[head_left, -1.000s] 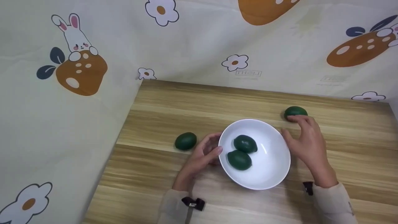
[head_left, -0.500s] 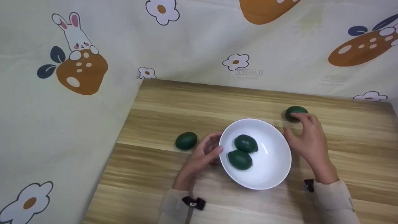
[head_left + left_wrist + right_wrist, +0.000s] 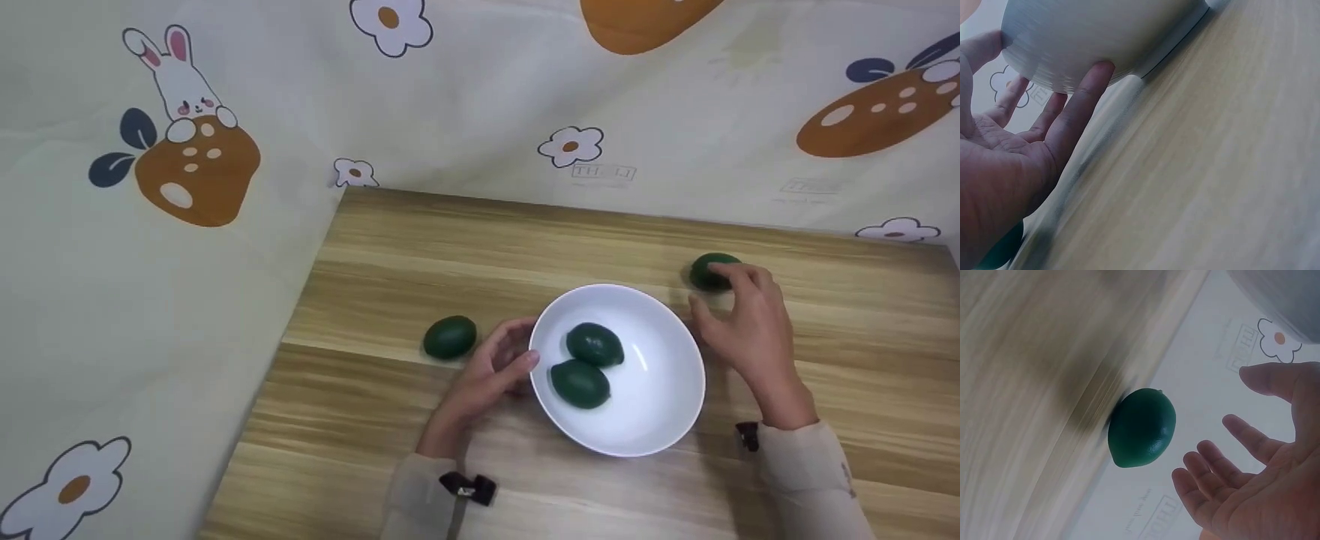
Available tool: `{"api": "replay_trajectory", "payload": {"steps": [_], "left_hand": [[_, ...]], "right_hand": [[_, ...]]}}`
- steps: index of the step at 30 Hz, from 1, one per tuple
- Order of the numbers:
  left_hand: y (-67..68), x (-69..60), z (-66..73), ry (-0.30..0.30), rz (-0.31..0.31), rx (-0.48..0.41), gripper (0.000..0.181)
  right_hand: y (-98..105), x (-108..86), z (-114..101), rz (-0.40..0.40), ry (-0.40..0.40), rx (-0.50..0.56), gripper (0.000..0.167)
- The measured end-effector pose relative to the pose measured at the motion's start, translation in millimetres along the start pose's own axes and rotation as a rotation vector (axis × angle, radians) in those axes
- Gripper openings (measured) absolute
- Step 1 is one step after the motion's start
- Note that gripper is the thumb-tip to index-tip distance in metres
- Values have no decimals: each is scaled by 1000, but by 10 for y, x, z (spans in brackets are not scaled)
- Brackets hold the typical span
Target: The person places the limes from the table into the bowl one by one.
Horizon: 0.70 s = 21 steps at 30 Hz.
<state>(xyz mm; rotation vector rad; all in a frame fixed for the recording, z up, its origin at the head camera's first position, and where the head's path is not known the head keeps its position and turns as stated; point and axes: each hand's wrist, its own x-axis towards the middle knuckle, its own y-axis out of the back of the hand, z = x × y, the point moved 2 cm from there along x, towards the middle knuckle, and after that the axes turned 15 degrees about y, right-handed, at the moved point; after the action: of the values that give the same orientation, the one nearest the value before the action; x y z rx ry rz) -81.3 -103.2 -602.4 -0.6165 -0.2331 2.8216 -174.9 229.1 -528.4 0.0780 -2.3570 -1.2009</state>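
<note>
- The left hand [image 3: 480,379] held the white bowl [image 3: 652,405] by its left wall; light, steady pressure seemed enough.
- Two limes [image 3: 580,384] lay touching inside the bowl.
- A third lime [image 3: 450,337] rested left of the bowl.
- The right hand [image 3: 754,330], right of the bowl, gripped nothing.
- The farthest lime [image 3: 1143,427] sat on the bench [image 3: 517,236], beyond the bowl to the right; pinching its middle seemed surest.
</note>
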Motion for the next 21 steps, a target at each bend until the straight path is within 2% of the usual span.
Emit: {"api": "replay_trajectory", "payload": {"steps": [21], "left_hand": [[-13, 7, 8, -26, -23, -12, 56]], "right_hand": [[17, 86, 107, 16, 7, -9, 49]]}}
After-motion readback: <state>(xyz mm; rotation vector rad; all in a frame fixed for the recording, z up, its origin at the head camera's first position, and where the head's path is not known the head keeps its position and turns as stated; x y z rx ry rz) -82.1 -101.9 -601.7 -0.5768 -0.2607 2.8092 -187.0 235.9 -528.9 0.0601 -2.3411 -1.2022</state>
